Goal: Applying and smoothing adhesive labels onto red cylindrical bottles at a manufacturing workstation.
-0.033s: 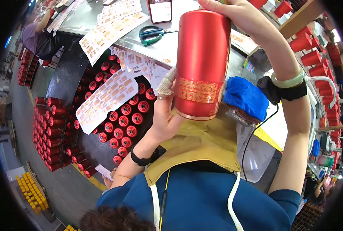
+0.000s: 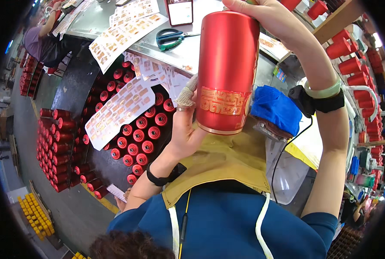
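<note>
A person seen from above holds a tall red can [image 2: 228, 71] upright between both hands, close in front of the chest. The can is glossy red with a gold patterned band near its lower rim. The left hand [image 2: 186, 125] cups the can's bottom left side, palm against the wall and fingers wrapped behind it; one finger wears a knitted cot. The right hand [image 2: 261, 15] closes over the can's top rim from above, fingers curled on the lid edge. Both wrists carry black bands, and the right wrist also has a pale green bangle [image 2: 326, 91].

Just right of the can, below the right forearm, lies a folded blue cloth [image 2: 276, 108]. Beyond the hands stretches a grey metal desk [image 2: 192, 52]. On it, just left of the can's top, rest green-handled scissors [image 2: 171, 38], and farther left lie sheets of small labels [image 2: 123, 34]. Below the left hand, on the floor, many smaller red cans [image 2: 136, 134] stand packed in rows, with another label sheet [image 2: 119, 110] laid over them. More red cans [image 2: 352, 64] fill shelves to the right of the right arm. Another person [image 2: 41, 39] sits far off to the upper left.
</note>
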A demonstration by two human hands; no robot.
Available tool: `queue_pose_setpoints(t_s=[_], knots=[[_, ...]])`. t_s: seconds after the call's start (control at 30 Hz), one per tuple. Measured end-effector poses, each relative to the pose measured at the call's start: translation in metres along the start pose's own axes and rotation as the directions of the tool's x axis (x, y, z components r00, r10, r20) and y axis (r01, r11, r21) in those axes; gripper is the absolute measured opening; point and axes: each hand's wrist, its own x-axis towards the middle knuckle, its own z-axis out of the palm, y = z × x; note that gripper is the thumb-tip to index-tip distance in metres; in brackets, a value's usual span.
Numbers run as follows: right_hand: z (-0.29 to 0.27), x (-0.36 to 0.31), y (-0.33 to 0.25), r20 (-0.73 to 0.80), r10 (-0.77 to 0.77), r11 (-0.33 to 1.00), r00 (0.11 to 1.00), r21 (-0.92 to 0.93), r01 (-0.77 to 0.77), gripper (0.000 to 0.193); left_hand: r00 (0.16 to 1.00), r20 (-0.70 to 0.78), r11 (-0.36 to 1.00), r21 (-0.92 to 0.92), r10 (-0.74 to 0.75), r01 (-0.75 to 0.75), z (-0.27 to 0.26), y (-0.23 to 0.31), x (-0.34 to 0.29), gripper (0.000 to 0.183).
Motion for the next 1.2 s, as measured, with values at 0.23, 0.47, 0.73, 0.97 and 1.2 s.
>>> queue_pose_setpoints(t_s=[0.23,0.47,0.73,0.97,1.2], knots=[[0.0,-0.002,0.003,-0.003,0.013,0.994,1.0,0.11,-0.012,0.044,0.992,-0.04,0.991,-0.059,-0.121,0.119,0.002,0.006,-0.005,0.058],[0.004,-0.011,-0.008,0.008,0.095,0.97,0.995,0.223,-0.095,0.046,0.998,-0.025,0.995,-0.076,-0.061,0.058,-0.002,-0.016,-0.03,0.041],[0.02,-0.007,-0.051,-0.158,0.423,0.905,0.892,0.132,-0.405,0.046,0.988,-0.032,0.987,-0.059,-0.151,0.149,0.0,-0.01,-0.033,0.046],[0.011,-0.007,-0.003,-0.017,0.072,0.984,0.997,0.166,-0.068,0.038,0.999,-0.002,0.996,0.071,0.053,-0.053,0.003,0.006,-0.006,0.056],[0.015,-0.005,-0.005,-0.019,0.079,0.966,0.997,0.248,-0.072,0.037,0.998,-0.061,0.996,0.093,0.007,-0.002,0.004,0.008,0.0,0.063]])
